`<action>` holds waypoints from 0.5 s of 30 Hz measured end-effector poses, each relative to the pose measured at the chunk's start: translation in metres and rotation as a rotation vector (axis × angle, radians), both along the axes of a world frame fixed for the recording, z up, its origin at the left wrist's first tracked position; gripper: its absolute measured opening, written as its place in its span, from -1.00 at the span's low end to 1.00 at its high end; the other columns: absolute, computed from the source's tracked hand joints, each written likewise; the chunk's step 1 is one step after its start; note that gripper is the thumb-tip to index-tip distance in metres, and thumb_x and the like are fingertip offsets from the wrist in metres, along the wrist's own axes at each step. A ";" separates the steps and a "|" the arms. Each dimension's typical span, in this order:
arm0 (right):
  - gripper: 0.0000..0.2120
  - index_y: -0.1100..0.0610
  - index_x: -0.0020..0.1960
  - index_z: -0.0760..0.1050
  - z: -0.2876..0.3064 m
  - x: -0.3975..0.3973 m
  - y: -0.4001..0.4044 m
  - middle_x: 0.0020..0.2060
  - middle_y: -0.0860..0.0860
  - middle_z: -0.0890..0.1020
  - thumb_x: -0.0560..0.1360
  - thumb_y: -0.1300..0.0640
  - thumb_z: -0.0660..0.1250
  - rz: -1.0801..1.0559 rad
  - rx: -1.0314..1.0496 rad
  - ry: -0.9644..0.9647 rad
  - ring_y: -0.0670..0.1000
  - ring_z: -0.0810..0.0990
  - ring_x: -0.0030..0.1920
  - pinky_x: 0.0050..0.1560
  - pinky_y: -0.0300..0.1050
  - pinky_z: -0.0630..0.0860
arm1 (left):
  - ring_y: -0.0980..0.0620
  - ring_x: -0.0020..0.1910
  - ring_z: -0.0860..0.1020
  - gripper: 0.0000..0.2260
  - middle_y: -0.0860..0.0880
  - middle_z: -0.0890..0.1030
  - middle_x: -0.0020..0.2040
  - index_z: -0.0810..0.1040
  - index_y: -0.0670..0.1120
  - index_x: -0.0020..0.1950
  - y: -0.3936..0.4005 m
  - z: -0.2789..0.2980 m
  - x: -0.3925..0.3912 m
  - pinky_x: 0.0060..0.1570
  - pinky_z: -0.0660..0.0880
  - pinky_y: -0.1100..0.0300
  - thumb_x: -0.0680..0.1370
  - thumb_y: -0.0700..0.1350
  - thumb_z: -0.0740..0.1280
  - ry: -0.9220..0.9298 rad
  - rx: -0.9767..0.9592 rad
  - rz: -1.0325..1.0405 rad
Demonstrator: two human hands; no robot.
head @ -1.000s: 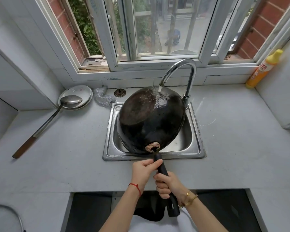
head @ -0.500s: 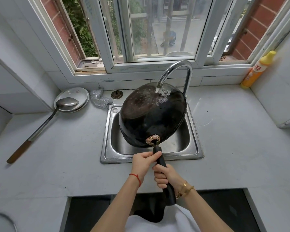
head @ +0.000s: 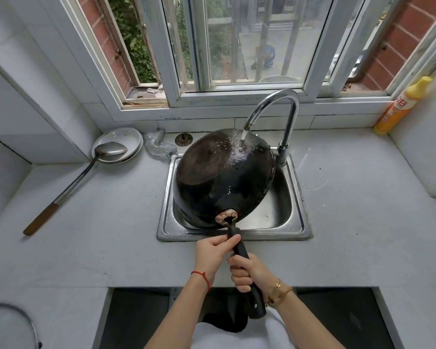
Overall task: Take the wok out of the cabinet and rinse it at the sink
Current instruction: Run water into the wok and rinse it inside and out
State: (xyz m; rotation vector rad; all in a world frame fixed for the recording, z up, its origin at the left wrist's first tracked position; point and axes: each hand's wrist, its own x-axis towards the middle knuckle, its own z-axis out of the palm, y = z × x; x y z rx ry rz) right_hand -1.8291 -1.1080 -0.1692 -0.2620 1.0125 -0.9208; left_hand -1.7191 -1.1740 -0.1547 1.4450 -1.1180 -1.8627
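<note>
The black wok (head: 222,177) is turned bottom-up and tilted over the steel sink (head: 298,222). Water runs from the curved faucet (head: 275,104) onto the wok's far right outer side and splashes. Its long black handle (head: 239,248) points toward me. My left hand (head: 213,253) pinches the handle near the wok. My right hand (head: 247,273) is wrapped around the handle lower down. The wok's inside is hidden.
A long metal ladle (head: 81,177) rests on white plates (head: 118,142) at the back left. A steel scourer (head: 159,147) and a drain strainer (head: 183,139) lie behind the sink. A yellow bottle (head: 400,107) stands at the back right corner. Grey counter surrounds the sink.
The wok has tilted slightly, with its right rim lifted a little; the water still strikes its far outer side. Both hands keep the same grip on the handle.
</note>
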 end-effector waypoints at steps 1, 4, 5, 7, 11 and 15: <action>-0.62 0.09 -0.41 0.32 0.001 0.000 0.003 -0.62 -0.05 0.28 0.57 0.26 0.21 -0.001 0.005 -0.005 -0.11 0.27 -0.67 -0.65 -0.31 0.26 | 0.16 -0.12 0.67 -0.80 -0.01 0.74 -0.16 0.72 -0.16 -0.01 0.002 -0.001 0.000 -0.13 0.52 0.37 0.42 -0.12 0.53 -0.001 0.006 -0.005; -0.63 0.09 -0.40 0.31 0.002 -0.003 0.010 -0.62 -0.06 0.26 0.58 0.28 0.19 -0.016 0.015 -0.010 -0.12 0.25 -0.68 -0.67 -0.31 0.25 | 0.12 -0.09 0.67 -0.80 -0.03 0.74 -0.15 0.73 -0.17 -0.02 0.008 -0.004 -0.003 -0.01 0.54 0.26 0.41 -0.11 0.53 0.007 0.014 -0.032; -0.63 0.09 -0.40 0.31 0.001 -0.004 0.012 -0.62 -0.06 0.25 0.57 0.28 0.19 -0.024 0.019 -0.012 -0.12 0.25 -0.68 -0.67 -0.32 0.24 | 0.11 -0.08 0.67 -0.81 -0.04 0.74 -0.14 0.73 -0.16 -0.03 0.009 -0.004 -0.004 0.02 0.55 0.24 0.41 -0.11 0.53 0.009 0.014 -0.040; -0.60 0.07 -0.42 0.32 0.001 -0.006 0.015 -0.62 -0.06 0.24 0.57 0.29 0.19 -0.043 0.027 -0.004 -0.12 0.23 -0.68 -0.67 -0.32 0.23 | 0.08 -0.06 0.68 -0.84 -0.06 0.74 -0.14 0.73 -0.15 -0.05 0.011 -0.005 -0.008 0.04 0.56 0.23 0.41 -0.13 0.53 0.019 0.013 -0.054; -0.56 0.05 -0.47 0.32 0.003 -0.012 0.017 -0.62 -0.06 0.23 0.57 0.29 0.19 -0.071 0.035 0.021 -0.12 0.21 -0.68 -0.67 -0.33 0.22 | 0.08 -0.08 0.67 -0.84 -0.07 0.74 -0.15 0.73 -0.16 -0.06 0.009 -0.003 -0.016 -0.09 0.54 0.34 0.41 -0.13 0.53 0.023 0.008 -0.069; -0.62 0.07 -0.42 0.30 0.006 -0.016 0.010 -0.61 -0.05 0.26 0.56 0.28 0.22 -0.071 0.028 0.065 -0.11 0.24 -0.67 -0.66 -0.32 0.24 | 0.08 -0.06 0.67 -0.83 -0.05 0.74 -0.15 0.73 -0.15 -0.05 0.002 -0.003 -0.020 -0.05 0.51 0.29 0.41 -0.12 0.53 0.018 0.003 -0.074</action>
